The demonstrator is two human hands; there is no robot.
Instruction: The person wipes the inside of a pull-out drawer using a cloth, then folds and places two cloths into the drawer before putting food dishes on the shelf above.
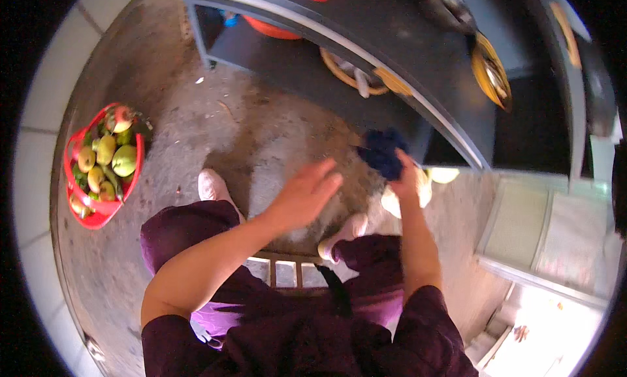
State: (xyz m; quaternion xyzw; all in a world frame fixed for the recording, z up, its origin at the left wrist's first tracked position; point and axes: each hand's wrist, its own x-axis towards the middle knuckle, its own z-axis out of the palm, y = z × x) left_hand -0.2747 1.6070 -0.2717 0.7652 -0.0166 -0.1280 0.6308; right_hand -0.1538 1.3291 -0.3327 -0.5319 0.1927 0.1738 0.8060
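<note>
In the head view, my right hand point(407, 178) grips a bunched dark blue cloth point(383, 152) near the front edge of the shelving unit. My left hand point(306, 193) hangs over the floor between my knees, slightly blurred, its fingers a little apart and nothing in it. Behind my right wrist a pale rounded thing point(390, 203) rests on the floor, partly hidden. A light green rounded thing point(443, 175) shows beside it, under the counter's corner.
A red plastic basket point(69, 164) of fruit and green vegetables stands at left. The dark counter point(416, 49) holds a metal pan point(448, 7) and a yellow dish point(482, 58). On its lower shelf point(274, 58) are an orange basin point(272, 28) and a round basket point(338, 71). A doorway glows at lower right.
</note>
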